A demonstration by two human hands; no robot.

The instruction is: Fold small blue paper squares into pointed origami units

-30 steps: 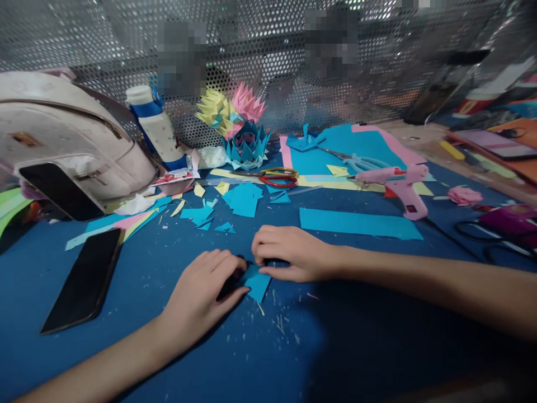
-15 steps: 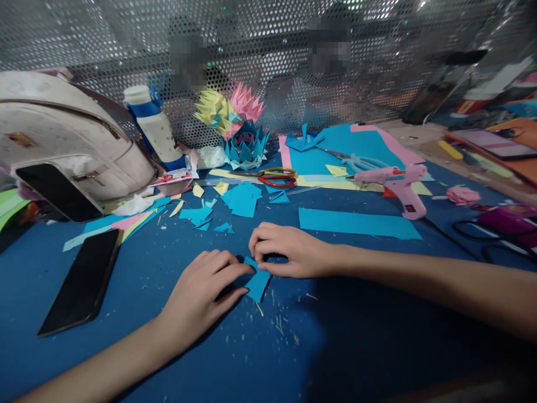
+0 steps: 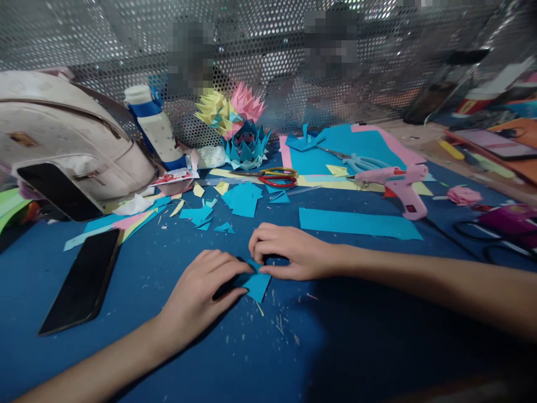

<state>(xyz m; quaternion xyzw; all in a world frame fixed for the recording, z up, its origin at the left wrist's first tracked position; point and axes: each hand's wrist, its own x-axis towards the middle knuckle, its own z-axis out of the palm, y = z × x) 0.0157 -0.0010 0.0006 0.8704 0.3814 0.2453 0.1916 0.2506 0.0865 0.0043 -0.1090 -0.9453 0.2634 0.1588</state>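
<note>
A small piece of blue paper (image 3: 258, 286) lies on the dark blue table between my two hands, partly folded over at its far edge. My left hand (image 3: 212, 282) grips its left side, thumb below and fingers above. From the right, my right hand (image 3: 287, 252) pinches the upper edge with its fingers curled in. Fingertips of both hands hide part of the fold. Beyond the hands lie blue paper scraps (image 3: 243, 198), and a long blue paper strip (image 3: 361, 223) rests to the right.
Scissors (image 3: 279, 178), a pink glue gun (image 3: 405, 187) with its cord, and folded paper flowers (image 3: 245, 143) stand farther back. Two phones, one the flat phone (image 3: 81, 282), and a white backpack (image 3: 62, 129) are at left. A bottle (image 3: 157, 131) leans near the perforated metal panel (image 3: 268, 67).
The upper part of the small blue paper has been bent over further between my fingers. Both hands stay almost in the same place.
</note>
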